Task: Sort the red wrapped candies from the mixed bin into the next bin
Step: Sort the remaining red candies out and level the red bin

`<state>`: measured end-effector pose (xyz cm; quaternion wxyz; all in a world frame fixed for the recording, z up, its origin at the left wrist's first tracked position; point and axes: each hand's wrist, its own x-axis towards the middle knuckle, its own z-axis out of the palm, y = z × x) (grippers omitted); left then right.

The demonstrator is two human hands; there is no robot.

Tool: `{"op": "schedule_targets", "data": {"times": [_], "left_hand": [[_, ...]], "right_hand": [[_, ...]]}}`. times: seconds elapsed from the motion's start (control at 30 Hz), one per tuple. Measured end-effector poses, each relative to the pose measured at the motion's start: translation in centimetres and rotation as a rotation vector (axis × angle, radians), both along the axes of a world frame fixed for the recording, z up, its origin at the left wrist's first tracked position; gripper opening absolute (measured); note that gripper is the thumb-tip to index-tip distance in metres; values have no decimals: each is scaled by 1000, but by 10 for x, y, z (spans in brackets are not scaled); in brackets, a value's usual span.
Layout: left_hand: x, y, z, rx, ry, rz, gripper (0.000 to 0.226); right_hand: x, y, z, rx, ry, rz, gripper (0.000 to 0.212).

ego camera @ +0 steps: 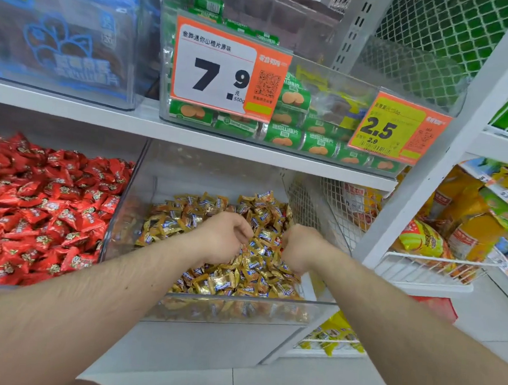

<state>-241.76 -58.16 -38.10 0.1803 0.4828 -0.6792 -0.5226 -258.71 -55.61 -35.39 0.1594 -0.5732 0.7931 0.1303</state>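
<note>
Red wrapped candies point(39, 207) fill the clear bin on the left point(123, 193), right beside the mixed bin point(236, 306) of gold candies point(223, 281). Both hands are down in the gold pile. The left hand point(224, 239) and the right hand point(298, 247) have curled fingers, but I cannot tell what they grip.

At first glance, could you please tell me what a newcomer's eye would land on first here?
Probably the bin of red wrapped candies heaped at lower left, and the big orange 7.9 price tag on the shelf above. Next, at centre, the left hand and right hand dig with curled fingers into the clear bin of gold wrapped candies.
</note>
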Motion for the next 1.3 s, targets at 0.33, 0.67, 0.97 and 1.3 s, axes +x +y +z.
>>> {"op": "schedule_targets", "data": {"times": [0.33,0.67,0.97,1.3], "left_hand": [[24,14,27,133,185,156,23],[154,15,71,-299,103,596,23],[228,1,51,-302,-290,572,24],[130,41,71,-817,-361,296,29]], "right_hand": [[42,-2,12,-449,-1092,-572,32],[189,4,77,106,-1579,-467,22],[256,-7,77,122,-1641,-390,19],[133,43,58,-450,-1232,-338,23]]}}
